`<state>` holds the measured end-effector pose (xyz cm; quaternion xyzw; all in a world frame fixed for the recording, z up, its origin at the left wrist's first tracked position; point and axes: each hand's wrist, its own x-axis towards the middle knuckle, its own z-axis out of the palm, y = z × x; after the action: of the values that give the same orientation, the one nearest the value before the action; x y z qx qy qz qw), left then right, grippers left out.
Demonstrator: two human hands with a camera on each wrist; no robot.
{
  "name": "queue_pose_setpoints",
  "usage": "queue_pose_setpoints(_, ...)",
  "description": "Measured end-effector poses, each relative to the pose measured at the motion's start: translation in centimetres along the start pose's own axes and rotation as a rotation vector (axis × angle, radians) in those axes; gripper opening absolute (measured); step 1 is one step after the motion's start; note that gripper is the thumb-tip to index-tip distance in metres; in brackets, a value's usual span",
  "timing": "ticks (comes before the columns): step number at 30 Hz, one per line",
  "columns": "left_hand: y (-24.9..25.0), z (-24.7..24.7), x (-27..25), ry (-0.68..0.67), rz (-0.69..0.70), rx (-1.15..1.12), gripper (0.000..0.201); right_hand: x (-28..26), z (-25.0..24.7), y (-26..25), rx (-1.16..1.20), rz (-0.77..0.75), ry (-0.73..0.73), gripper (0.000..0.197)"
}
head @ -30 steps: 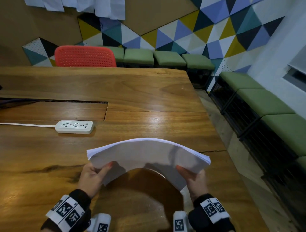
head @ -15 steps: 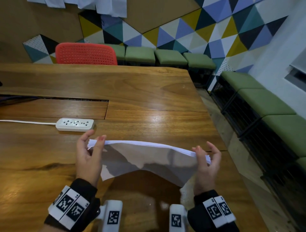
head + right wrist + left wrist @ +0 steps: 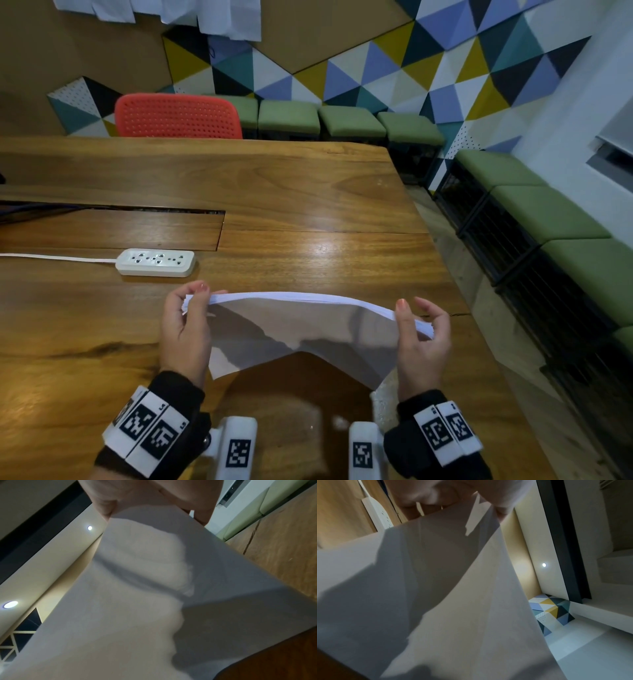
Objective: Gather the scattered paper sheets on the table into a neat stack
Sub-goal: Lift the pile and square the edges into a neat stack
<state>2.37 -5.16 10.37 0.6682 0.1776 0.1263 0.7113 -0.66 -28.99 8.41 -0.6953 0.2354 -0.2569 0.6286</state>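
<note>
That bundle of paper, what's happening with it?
A person is squaring up a stack of white sheets. The left hand and right hand each pinch one end, holding it up over the wooden table, its middle bowed. A white power strip lies just beyond.

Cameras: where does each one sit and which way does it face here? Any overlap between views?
Head: above, facing forward and down over the table; shows left hand, right hand, the paper stack, power strip.
Left wrist: under the left hand, looking along it; fingers on the paper, power strip beyond.
Right wrist: under the right hand; fingers on the paper, ceiling lights behind.
Shared: all three see the paper stack.
</note>
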Motion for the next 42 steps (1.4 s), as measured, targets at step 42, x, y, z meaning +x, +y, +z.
queue_pose_setpoints(42, -1.4, -2.4, 1.2, -0.238, 0.210, -0.040, 0.021, 1.0, -1.9, 0.3, 0.043, -0.151, -0.430, 0.056)
